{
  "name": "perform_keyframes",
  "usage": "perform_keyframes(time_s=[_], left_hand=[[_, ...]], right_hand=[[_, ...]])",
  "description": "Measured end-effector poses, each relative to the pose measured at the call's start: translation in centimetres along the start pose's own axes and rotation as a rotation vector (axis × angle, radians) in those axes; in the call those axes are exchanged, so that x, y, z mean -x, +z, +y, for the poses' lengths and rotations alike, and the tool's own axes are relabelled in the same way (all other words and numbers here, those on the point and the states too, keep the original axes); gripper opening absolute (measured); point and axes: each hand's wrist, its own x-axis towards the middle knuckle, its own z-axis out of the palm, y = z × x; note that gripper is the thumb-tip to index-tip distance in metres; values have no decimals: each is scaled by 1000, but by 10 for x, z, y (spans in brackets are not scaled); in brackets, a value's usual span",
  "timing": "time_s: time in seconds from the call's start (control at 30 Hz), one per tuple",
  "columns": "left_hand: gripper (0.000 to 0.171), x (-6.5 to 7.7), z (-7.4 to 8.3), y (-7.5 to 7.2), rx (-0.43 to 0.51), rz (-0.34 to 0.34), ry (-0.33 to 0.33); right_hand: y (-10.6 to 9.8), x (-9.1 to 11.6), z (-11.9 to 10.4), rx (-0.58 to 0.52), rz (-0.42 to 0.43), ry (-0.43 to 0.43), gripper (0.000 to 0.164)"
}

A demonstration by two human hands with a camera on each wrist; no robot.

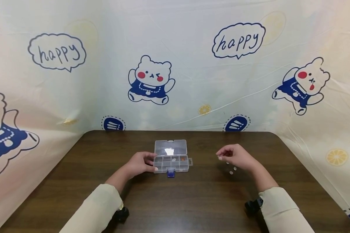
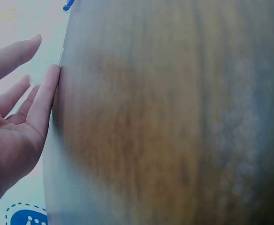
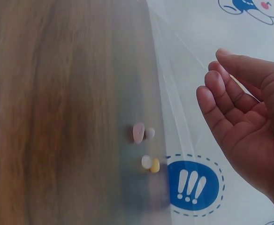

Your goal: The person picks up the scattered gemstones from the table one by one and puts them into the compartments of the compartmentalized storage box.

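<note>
A clear plastic compartment box [image 1: 163,164] lies on the table with its lid [image 1: 178,147] raised at the back. A blue latch [image 1: 170,173] sticks out from its front. My left hand [image 1: 140,162] grips its left end, thumb at the front corner and fingers farther back. Inside are a whitish piece [image 1: 174,159] and an orange piece [image 1: 183,159]. To the right, my right hand [image 1: 236,157] pinches a small pale stone between thumb and index fingertips, mostly hidden. Beneath it lie several small stones, among them a pinkish one [image 3: 138,133] and a yellow one [image 3: 155,165].
The brown wooden table [image 1: 175,200] reaches back to a patterned cloth [image 1: 189,81] with bears and "happy" bubbles. A clear hanging tab [image 1: 191,161] juts from the box's right end. Dark wrist devices, such as the left one [image 1: 122,215], sit under both sleeves.
</note>
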Motion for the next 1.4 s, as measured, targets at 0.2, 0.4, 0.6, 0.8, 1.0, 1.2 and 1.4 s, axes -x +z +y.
perform_keyframes(time_s=[0.2, 0.4, 0.6, 0.8, 1.0, 1.2, 1.4], left_hand=[[64, -1, 2, -2, 12, -1, 6], [64, -2, 3, -3, 11, -7, 5], [64, 0, 0, -2, 7, -1, 0], [64, 0, 1, -2, 19, -3, 3], [63, 0, 0, -2, 14, 0, 9], [64, 2, -1, -1, 13, -5, 12], [64, 1, 0, -1, 10, -10, 8]], right_hand=[[1, -5, -10, 7, 0, -22, 15], [4, -11, -18, -1, 1, -60, 14], [14, -15, -19, -14, -19, -84, 14], [20, -18, -26, -17, -18, -95, 15], [26, -22, -32, -30, -24, -83, 13], [30, -27, -38, -39, -32, -65, 12], [34, -29, -41, -64, -38, -62, 12]])
